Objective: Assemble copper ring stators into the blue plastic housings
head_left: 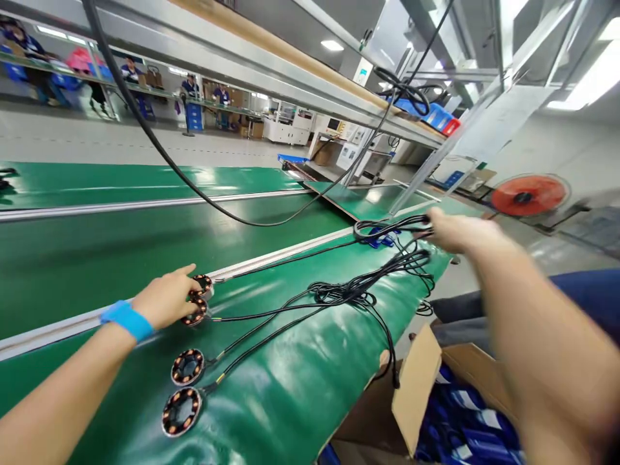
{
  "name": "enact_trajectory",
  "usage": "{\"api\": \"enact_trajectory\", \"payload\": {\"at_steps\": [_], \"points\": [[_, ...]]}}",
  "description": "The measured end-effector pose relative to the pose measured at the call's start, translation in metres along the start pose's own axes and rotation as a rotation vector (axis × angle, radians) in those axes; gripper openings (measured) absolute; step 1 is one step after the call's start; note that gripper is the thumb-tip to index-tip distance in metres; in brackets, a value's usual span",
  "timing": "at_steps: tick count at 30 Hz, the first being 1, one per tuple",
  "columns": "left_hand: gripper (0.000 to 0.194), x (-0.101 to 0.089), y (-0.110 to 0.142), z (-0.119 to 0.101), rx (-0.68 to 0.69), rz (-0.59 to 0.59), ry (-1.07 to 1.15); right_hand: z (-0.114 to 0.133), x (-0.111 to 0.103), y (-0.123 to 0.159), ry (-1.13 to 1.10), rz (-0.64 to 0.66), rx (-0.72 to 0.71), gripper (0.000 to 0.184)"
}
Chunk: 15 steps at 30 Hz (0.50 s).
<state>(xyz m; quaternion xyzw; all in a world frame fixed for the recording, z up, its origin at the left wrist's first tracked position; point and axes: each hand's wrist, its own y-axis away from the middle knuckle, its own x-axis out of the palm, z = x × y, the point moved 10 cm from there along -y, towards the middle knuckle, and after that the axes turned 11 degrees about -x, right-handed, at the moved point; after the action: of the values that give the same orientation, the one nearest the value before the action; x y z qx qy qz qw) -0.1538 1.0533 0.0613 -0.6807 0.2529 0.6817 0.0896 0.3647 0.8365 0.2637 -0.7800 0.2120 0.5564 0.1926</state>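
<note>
Several round black discs ringed with copper coils lie in a row on the green table [290,400], each trailing a black cable. My left hand [167,298], with a blue wristband, rests on the disc [196,313] second from the far end, fingers curled over it, forefinger pointing out. Two more discs [187,366] [181,411] lie nearer me. My right hand [450,231] is stretched far right and closed around a looped bundle of black cables [387,227]. A tangle of cables [353,292] lies between the hands.
A green conveyor belt [97,252] runs beyond a metal rail. A thick black cable [159,148] hangs overhead. An open cardboard box [436,400] with blue packets sits lower right. An orange fan [527,194] stands right. Other people work at far benches upper left.
</note>
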Motion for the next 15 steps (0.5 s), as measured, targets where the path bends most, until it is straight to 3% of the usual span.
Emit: {"api": "enact_trajectory", "payload": {"at_steps": [4, 6, 7, 9, 12, 13, 15], "points": [[0.02, 0.029, 0.006, -0.015, -0.002, 0.048, -0.002, 0.096, 0.094, 0.001, -0.036, 0.136, -0.173, 0.06], [0.015, 0.038, 0.014, -0.014, -0.006, 0.057, 0.01, 0.131, 0.122, 0.001, -0.052, 0.186, -0.28, 0.061], [0.014, 0.041, 0.019, -0.012, -0.01, 0.063, 0.019, 0.145, 0.125, 0.0, -0.06, 0.189, -0.336, 0.062], [0.014, 0.043, 0.031, -0.005, -0.02, 0.079, 0.042, 0.169, 0.109, -0.003, -0.076, 0.161, -0.443, 0.063], [0.033, 0.029, 0.046, 0.005, -0.002, 0.071, 0.095, 0.222, 0.041, 0.0, -0.236, 0.024, -0.68, 0.057], [0.046, 0.015, 0.048, 0.006, 0.016, 0.029, 0.183, 0.244, 0.009, 0.006, -0.348, -0.047, -0.781, 0.054], [0.073, -0.031, 0.044, 0.015, 0.011, -0.154, 0.575, 0.288, -0.053, 0.023, -0.592, -0.173, -0.957, 0.05]]}}
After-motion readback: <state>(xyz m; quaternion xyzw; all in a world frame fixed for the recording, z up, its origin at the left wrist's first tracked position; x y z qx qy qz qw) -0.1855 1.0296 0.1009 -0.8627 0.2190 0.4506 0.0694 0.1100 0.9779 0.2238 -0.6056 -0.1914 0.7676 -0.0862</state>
